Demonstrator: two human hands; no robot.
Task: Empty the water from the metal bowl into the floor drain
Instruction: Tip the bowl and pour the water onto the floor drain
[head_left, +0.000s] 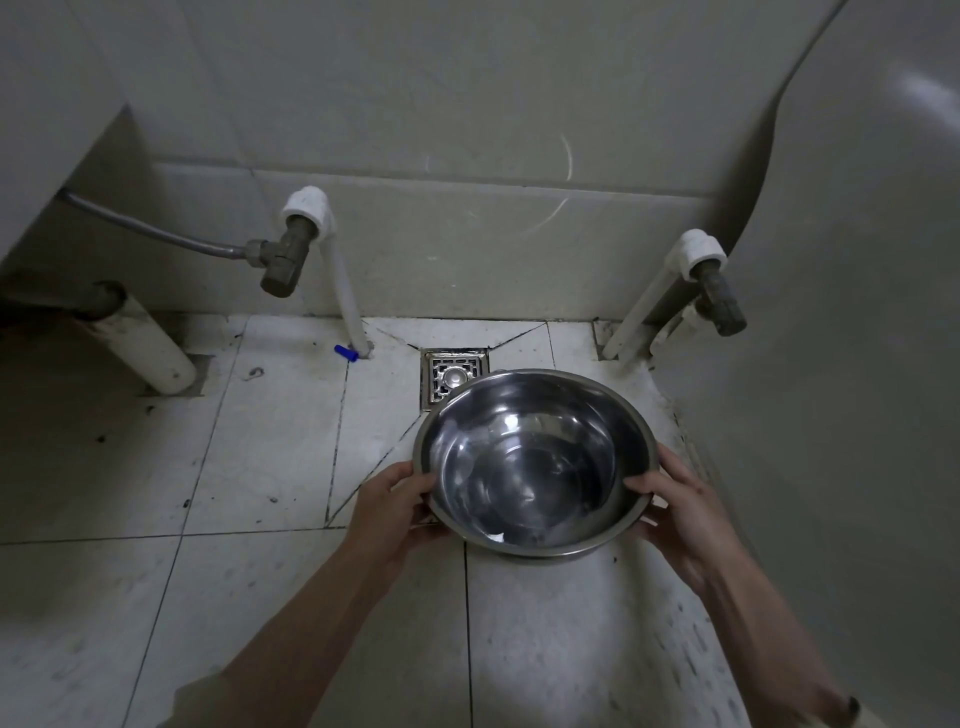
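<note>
A shiny metal bowl (535, 462) with clear water in its bottom is held roughly level above the white tiled floor. My left hand (392, 512) grips its left rim, thumb over the edge. My right hand (680, 514) grips the right rim the same way. The square metal floor drain (451, 376) lies just beyond the bowl, toward the wall; the bowl's far rim hides the drain's near right corner.
A white pipe with a grey valve (291, 249) and a hose rises left of the drain. A second white pipe with a valve (714, 296) stands at the right. A large white fixture (857, 312) fills the right side. A thick white pipe (140, 348) and a small blue piece (345, 352) lie at the left.
</note>
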